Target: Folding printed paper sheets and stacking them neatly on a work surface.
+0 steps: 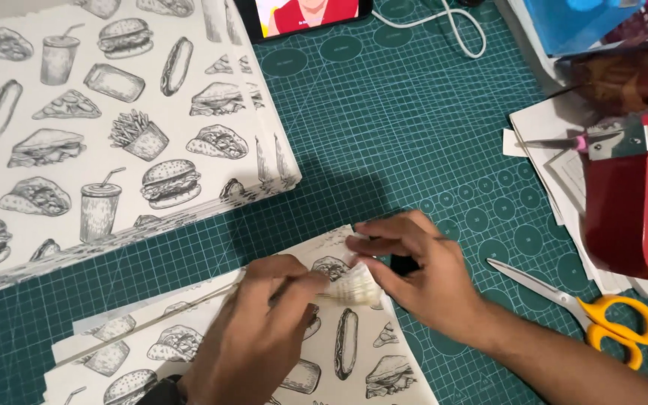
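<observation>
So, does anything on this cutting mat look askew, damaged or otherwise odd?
Nothing looks damaged or spilled. The printed sheets under the left hand and right hand are fanned unevenly, and the yellow-handled scissors lie open beside the loose papers at the mat's right edge.

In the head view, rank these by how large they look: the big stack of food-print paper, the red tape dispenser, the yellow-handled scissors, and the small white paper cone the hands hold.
1. Stack of food-print paper, by far the largest.
2. Red tape dispenser, cut off by the frame edge, so its full size is unsure.
3. Yellow-handled scissors.
4. White paper cone, smallest, between the left hand and right hand.
</observation>
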